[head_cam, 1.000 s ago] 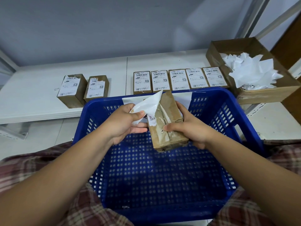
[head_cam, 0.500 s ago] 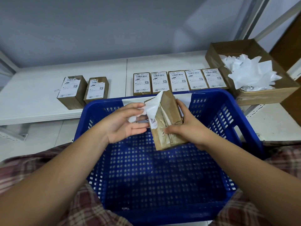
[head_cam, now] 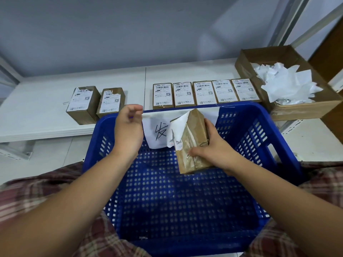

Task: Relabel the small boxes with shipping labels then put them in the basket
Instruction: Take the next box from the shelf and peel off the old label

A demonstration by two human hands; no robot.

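Right hand [head_cam: 213, 151] grips box [head_cam: 194, 134] over basket [head_cam: 239, 105]; left hand [head_cam: 129, 130] near rim.

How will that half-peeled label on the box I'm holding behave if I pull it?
Probably floppy: the peeled label curls and droops off the small box. Likely to tear rather than lift whole, since its lower edge is already ragged. The right hand grips the box, so it should stay put.
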